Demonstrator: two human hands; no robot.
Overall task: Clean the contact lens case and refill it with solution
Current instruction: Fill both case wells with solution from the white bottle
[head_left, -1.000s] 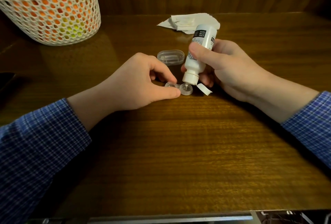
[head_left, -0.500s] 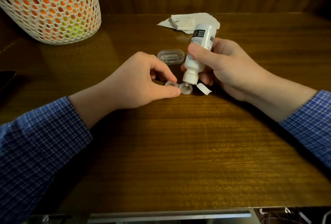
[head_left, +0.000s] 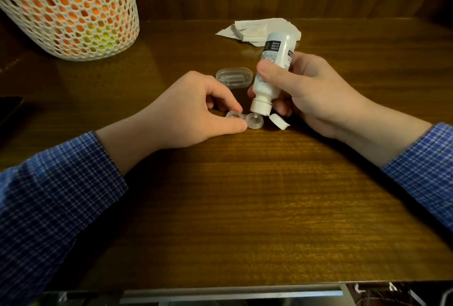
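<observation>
Head view: on the worktop (head_left: 245, 195) the contact lens case (head_left: 245, 120) is pinned by the left hand (head_left: 196, 112), pinching it steady, so the solution bottle (head_left: 270, 70) (inverted, gripped by the right hand (head_left: 311, 92)) can be aimed into its right well.

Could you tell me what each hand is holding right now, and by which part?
The right hand grips the white bottle around its middle, nozzle tipped down. The left hand pinches the lens case at its left cup and middle bridge.
</observation>
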